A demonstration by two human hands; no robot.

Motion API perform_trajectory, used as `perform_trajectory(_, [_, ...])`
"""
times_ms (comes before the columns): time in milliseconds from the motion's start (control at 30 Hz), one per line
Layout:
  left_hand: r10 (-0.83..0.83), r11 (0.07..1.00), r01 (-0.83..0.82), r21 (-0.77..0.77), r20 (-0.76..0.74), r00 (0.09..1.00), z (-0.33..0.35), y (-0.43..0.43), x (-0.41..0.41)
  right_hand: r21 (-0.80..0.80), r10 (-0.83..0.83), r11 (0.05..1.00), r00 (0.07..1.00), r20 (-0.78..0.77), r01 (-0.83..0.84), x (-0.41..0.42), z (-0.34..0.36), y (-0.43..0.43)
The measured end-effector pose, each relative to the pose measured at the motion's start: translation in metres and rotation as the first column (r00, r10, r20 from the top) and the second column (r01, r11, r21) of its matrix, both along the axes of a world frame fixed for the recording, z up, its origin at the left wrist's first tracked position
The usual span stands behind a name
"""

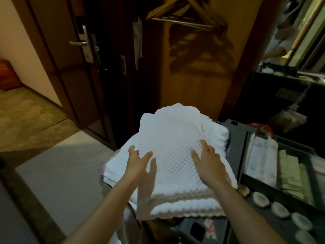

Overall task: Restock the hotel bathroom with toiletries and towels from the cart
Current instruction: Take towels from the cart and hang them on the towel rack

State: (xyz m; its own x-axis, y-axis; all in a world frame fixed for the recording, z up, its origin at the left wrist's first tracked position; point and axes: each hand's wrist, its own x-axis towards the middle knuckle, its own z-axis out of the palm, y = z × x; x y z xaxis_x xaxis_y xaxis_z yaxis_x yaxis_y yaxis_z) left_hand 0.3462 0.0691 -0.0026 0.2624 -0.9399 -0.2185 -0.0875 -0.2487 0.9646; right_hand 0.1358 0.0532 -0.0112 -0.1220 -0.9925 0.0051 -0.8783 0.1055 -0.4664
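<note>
The left hand and right hand are resting on the folded waffle towel, fingers straight and apart, gripping nothing. The towel is lying atop the towel stack on the cart. Restocking appears barely begun: towels and round soaps are sitting there undelivered.

The stack of white waffle-weave towels fills the left end of the dark grey plastic cart, and its top lies open between the left hand and the right hand. Left of the stack, room is free over the pale tiled floor. Just right, the wall of the black compartment tray hems the towels in. Beyond, the brown wooden wardrobe panel closes the far side, with wooden hangers high above.
</note>
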Motion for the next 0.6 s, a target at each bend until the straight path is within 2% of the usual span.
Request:
perform_trajectory(67, [0.039, 0.999, -0.039, -0.007, -0.050, 0.998, 0.001, 0.000, 0.008, -0.030, -0.016, 0.999, 0.998, -0.056, 0.015, 0.000, -0.003, 0.000])
perform_trajectory(167, [0.043, 0.999, -0.044, -0.029, -0.034, 0.998, 0.001, 0.004, 0.017, -0.045, -0.018, 0.999, 0.997, -0.069, 0.015, -0.001, -0.005, -0.002])
perform_trajectory(300, [-0.072, 0.993, 0.074, 0.095, -0.025, 0.997, -0.001, 0.004, 0.020, -0.108, -0.060, 0.993, 0.998, -0.023, 0.057, -0.001, -0.006, -0.002])
perform_trajectory(467, [-0.042, 0.999, 0.041, 0.017, 0.098, 0.994, -0.003, 0.011, 0.004, -0.135, -0.070, 0.988, 0.995, 0.064, 0.078, -0.006, -0.007, -0.002])
perform_trajectory(600, [-0.059, 0.998, 0.053, 0.045, 0.147, 0.987, -0.018, 0.027, -0.005, -0.128, -0.116, 0.983, 0.988, 0.100, 0.129, -0.008, -0.011, 0.003])
